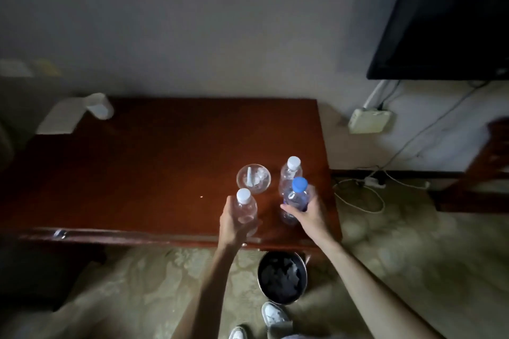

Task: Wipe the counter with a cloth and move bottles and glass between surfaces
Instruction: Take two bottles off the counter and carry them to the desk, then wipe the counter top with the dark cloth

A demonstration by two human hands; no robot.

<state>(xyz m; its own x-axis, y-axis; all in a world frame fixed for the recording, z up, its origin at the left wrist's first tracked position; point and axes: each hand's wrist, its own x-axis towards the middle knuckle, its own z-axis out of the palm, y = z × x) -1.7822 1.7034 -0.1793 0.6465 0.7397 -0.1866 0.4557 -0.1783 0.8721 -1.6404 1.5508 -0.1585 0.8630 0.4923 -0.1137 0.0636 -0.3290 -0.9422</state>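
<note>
Clear glass (253,178) holds crumpled wrapper; hands grip bottles.

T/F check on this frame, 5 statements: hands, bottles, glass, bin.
1. The left hand grips a white-capped bottle. True.
2. The right hand holds a red-capped bottle. False: its blue-capped bottle has a blue cap.
3. The glass stands on the floor. False: it stands on the wooden counter, behind the left hand's bottle.
4. A second white-capped bottle stands behind the blue-capped one, with no hand on it. True.
5. The waste bin sits on the counter. False: it is on the carpet below the counter's front edge.
</note>
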